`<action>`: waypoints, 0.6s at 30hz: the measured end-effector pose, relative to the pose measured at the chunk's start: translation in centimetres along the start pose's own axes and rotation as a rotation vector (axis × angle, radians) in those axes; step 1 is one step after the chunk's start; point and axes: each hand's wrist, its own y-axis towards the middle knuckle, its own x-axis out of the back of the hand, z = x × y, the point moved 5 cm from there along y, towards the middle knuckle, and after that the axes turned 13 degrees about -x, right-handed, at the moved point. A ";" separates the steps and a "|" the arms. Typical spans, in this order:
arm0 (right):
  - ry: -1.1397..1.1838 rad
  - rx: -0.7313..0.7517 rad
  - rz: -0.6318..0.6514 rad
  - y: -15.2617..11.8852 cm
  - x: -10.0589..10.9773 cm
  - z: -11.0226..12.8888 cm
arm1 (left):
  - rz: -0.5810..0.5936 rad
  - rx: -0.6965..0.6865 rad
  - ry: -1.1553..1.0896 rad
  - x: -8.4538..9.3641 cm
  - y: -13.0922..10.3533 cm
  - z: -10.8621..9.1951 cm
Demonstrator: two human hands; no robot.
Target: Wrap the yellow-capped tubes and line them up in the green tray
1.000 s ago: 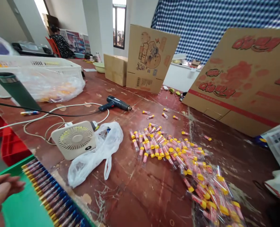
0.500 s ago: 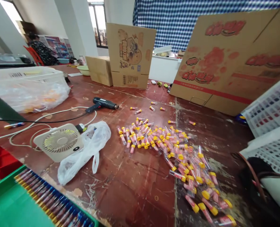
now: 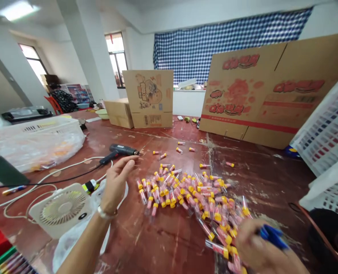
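My left hand point(image 3: 117, 182) reaches over the table beside the pile of small clear tubes, its fingers extended and apart from the thumb, holding nothing. A bracelet circles its wrist. My right hand point(image 3: 256, 243), blurred, is curled at the lower right above the near end of the pile, with a blue object point(image 3: 273, 235) in its grip. The tubes point(image 3: 191, 194) have yellow caps and pink contents. Just beyond my left fingertips lies a black heat gun point(image 3: 123, 149).
A white fan point(image 3: 63, 207) and a plastic bag point(image 3: 68, 239) are at left. Cardboard boxes point(image 3: 150, 99) stand behind, white crates point(image 3: 325, 125) at right. A green tray point(image 3: 4, 260) shows at lower left. A person point(image 3: 60, 99) sits far back.
Both my hands have come into view, the right one with the blue object. The view has tilted up, so the table items appear lower and less of the green tray shows.
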 end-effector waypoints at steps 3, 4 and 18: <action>-0.148 0.001 0.198 8.5 -1.3 2.9 | 0.136 0.041 0.112 -3.0 3.4 5.1; -0.240 0.006 0.220 11.6 -1.1 3.6 | 0.144 0.050 0.126 -3.6 4.3 6.9; -0.963 0.248 -0.036 44.1 -4.1 2.8 | 0.439 -0.022 0.237 -15.4 15.6 26.1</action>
